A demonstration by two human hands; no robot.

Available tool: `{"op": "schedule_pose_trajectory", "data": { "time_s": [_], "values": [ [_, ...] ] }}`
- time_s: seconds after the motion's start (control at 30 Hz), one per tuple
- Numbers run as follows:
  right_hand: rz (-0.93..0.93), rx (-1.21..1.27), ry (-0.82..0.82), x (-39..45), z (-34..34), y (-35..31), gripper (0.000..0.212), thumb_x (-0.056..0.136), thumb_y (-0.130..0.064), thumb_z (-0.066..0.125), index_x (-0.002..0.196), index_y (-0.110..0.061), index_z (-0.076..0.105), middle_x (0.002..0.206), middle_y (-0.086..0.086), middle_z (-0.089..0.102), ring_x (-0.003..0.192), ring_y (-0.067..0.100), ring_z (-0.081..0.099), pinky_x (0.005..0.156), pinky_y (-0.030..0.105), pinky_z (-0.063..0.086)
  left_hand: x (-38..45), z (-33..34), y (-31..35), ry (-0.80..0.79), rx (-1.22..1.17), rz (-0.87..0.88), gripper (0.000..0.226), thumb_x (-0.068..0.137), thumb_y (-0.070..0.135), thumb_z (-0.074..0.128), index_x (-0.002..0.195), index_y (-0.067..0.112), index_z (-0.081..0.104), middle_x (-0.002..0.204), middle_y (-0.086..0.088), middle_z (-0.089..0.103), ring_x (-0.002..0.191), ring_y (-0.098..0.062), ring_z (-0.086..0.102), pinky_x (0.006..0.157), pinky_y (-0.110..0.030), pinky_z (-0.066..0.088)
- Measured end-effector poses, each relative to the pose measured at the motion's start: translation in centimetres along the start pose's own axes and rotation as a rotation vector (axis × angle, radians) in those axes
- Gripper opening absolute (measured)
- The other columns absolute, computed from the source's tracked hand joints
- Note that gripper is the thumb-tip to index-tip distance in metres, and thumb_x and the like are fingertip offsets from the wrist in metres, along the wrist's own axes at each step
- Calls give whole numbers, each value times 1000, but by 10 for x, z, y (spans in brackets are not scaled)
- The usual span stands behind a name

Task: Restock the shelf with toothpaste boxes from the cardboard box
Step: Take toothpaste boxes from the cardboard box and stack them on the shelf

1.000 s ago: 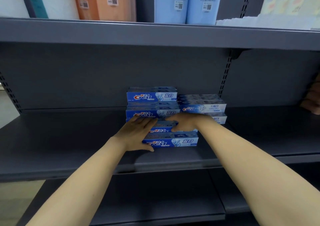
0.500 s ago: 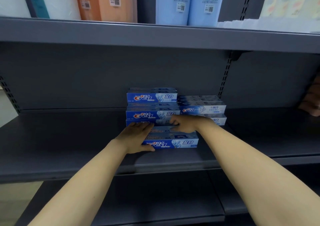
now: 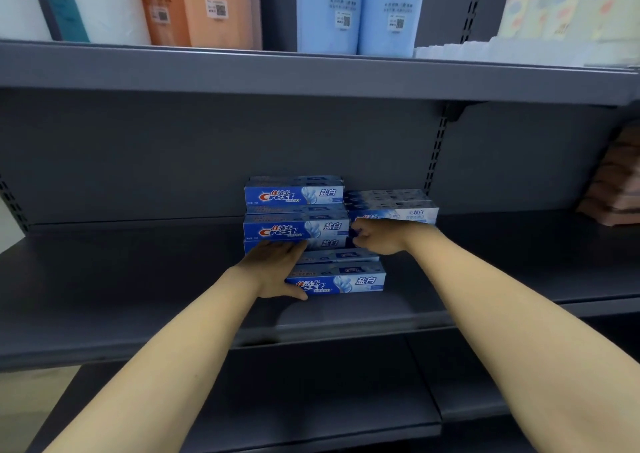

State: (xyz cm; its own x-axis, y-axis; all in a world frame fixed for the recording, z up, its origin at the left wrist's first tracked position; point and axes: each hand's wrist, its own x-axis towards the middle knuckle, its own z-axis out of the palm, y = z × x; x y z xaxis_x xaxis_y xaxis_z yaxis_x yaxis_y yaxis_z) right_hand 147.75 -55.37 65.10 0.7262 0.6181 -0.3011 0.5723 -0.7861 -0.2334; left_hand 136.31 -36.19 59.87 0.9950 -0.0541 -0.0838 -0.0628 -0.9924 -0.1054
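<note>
Blue Crest toothpaste boxes [image 3: 294, 194] are stacked at the middle of the grey shelf [image 3: 138, 279], with a paler stack [image 3: 394, 210] to their right. One box [image 3: 346, 282] lies in front, and another [image 3: 339, 255] is behind it. My left hand [image 3: 273, 265] lies flat over the left ends of the front boxes, thumb against the front box's face. My right hand [image 3: 377, 241] has its fingers curled at the right end of a box [image 3: 329, 243] low in the rear stack. The cardboard box is out of view.
Tall orange packs [image 3: 197, 5] and blue packs [image 3: 356, 9] stand on the upper shelf [image 3: 311, 74]. A brownish item [image 3: 616, 189] sits at the far right of the middle shelf. A lower shelf [image 3: 311, 400] shows beneath my arms.
Both hands have slid a toothpaste box backwards against the rear stack. My right hand has moved further back and its fingers have curled.
</note>
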Motion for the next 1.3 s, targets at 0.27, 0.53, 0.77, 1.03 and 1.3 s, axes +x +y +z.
{"op": "schedule_pose_trajectory", "data": {
  "time_s": [0.27,0.53,0.77,1.03,1.3],
  "values": [
    [-3,-11,-143,-2,18,-1,100,78,-54,68,153,-25,7,160,-3,11,146,20,17,117,36,21,3,1,4,-18,-15,-17,104,81,63,56,152,15,-2,156,-5,17,141,-24,22,113,-34,21],
    [-4,-196,-95,7,29,2,104,77,-42,73,153,-27,3,160,3,2,147,26,2,116,49,21,7,7,-2,-4,-3,-26,98,78,68,54,149,14,16,150,-3,29,137,-21,30,114,-34,26],
    [-35,-202,-68,9,31,4,99,77,-44,73,152,-27,11,157,4,15,143,28,14,113,45,28,8,7,-3,7,14,-31,90,76,70,54,143,15,30,143,-1,38,131,-20,37,111,-34,28],
    [-97,-303,17,2,21,-1,89,75,-51,71,147,-24,27,146,3,38,131,26,39,104,35,33,5,-10,-5,46,109,14,80,81,69,47,137,12,37,134,-4,44,123,-22,42,110,-35,26],
    [-156,-150,188,9,-33,-18,89,70,-44,78,145,-25,33,146,1,41,129,24,42,102,33,37,8,-60,-38,214,206,-21,78,89,62,41,146,11,26,144,-8,37,130,-24,39,110,-34,26]
  ]
}}
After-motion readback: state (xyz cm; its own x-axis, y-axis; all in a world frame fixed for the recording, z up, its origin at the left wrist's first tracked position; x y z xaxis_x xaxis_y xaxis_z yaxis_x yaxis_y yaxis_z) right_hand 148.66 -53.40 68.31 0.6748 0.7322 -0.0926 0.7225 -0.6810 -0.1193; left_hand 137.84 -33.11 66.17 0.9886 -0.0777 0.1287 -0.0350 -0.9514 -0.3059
